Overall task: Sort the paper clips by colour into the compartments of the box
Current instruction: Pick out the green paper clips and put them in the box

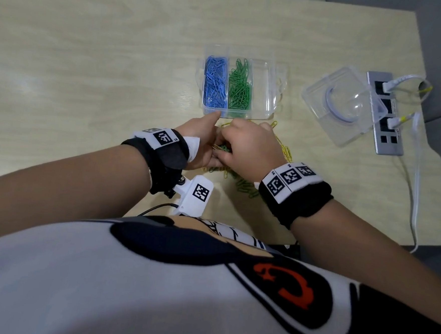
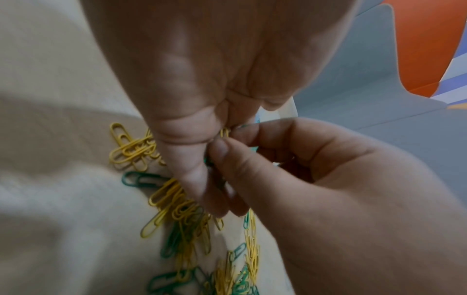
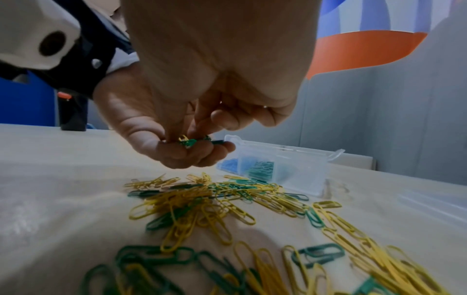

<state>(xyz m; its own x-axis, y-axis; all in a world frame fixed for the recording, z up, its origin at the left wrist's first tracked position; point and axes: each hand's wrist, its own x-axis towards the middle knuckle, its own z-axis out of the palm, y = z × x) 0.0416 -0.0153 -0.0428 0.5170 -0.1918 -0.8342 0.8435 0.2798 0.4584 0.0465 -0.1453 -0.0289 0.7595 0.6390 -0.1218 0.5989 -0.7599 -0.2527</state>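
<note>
A clear three-part box (image 1: 261,91) stands mid-table, with blue clips (image 1: 215,83) in its left compartment, green clips (image 1: 239,88) in the middle one, and nothing in the right one. In front of it lies a mixed pile of yellow and green clips (image 3: 202,203), partly hidden under my hands in the head view. My left hand (image 1: 210,150) is cupped above the pile, its curled fingers holding a small bunch of green clips (image 3: 192,142). My right hand (image 1: 241,147) reaches into that cupped hand and pinches a yellow clip (image 2: 225,132) there.
The box's clear lid (image 1: 343,105) lies to the right. Beyond it a grey socket hub (image 1: 385,113) with white cables (image 1: 416,180) sits by the table's right edge. Loose yellow clips (image 1: 286,149) trail right of my hands.
</note>
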